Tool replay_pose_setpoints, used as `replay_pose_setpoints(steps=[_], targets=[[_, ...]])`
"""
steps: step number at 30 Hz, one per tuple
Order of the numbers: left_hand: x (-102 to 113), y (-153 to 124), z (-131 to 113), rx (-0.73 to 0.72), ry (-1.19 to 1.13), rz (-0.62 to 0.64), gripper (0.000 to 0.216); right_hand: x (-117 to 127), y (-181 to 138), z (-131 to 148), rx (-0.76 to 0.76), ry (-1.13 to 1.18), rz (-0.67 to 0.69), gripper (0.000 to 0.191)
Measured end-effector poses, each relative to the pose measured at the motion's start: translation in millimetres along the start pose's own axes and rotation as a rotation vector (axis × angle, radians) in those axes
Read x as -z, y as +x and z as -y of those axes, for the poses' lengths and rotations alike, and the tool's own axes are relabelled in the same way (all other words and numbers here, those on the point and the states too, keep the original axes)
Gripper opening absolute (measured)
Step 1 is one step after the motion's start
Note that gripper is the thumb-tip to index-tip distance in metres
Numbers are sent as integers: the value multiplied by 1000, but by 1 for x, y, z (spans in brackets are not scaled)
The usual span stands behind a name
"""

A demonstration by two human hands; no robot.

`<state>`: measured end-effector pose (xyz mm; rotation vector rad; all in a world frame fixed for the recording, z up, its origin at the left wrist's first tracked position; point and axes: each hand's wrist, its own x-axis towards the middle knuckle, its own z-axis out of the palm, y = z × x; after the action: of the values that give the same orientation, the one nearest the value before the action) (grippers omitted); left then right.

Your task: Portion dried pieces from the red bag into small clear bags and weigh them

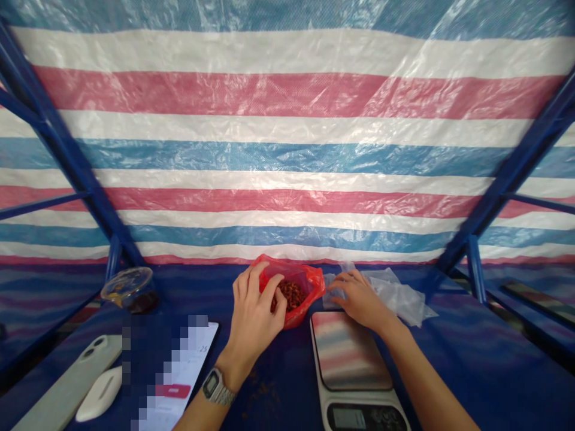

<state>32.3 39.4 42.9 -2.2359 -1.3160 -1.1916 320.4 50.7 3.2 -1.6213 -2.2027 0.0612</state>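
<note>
My left hand (pixel 257 305) is curled over the left side of a red plastic bag (pixel 314 284). Its thumb and forefinger bend in by the bag's mouth; the other fingers hook at the rim. Inside the open bag lie small reddish-brown dried pieces (pixel 293 294), partly hidden by my fingers. To the right of the bag, my right hand (pixel 359 298) has its fingers closed on a small clear plastic bag (pixel 331 292), behind a kitchen scale (pixel 350 353). More clear plastic bags (pixel 399 294) lie just beyond the right wrist.
At the left stand a clear plastic cup (pixel 130 287) with dark contents, a pale phone (pixel 67 383), a white earbud case (pixel 101 394) and a lit phone (pixel 197 359). Blue metal posts (pixel 67 143) rise on both sides before striped sheeting (pixel 287 129). Crumbs (pixel 260 392) dot the blue tabletop.
</note>
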Motion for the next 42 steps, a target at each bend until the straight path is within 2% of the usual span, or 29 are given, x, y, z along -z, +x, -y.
replay_pose_setpoints(steps=[5,9,11,14,16,18,21,23,26,35,42], targets=[[-2,-5,-7,-174,-143,-119,25,-11,6,1,-58,-44,23,21],[-6,-7,-10,-292,-222,-130,24,16,7,8,1,98,-33,25],[-8,-9,-12,-324,-224,-131,24,37,-9,17,18,226,-125,25],[-9,-10,-12,-336,-222,-115,22,50,-61,36,-44,383,-270,33],[-8,-10,-12,-329,-224,-106,21,38,-105,49,-106,409,-324,39],[-7,-9,-13,-322,-231,-101,21,14,-143,57,-161,388,-312,49],[-6,-10,-15,-326,-244,-98,20,-23,-174,60,-202,327,-286,64],[-8,-11,-16,-328,-262,-97,19,-38,-178,58,-224,296,-281,68],[-12,-12,-14,-319,-280,-92,19,-45,-175,55,-222,286,-268,67],[-20,-13,-8,-283,-298,-74,20,-29,-174,51,-276,394,-282,64],[-25,-16,-8,-322,-312,-66,21,-36,-169,64,-295,333,-383,61]])
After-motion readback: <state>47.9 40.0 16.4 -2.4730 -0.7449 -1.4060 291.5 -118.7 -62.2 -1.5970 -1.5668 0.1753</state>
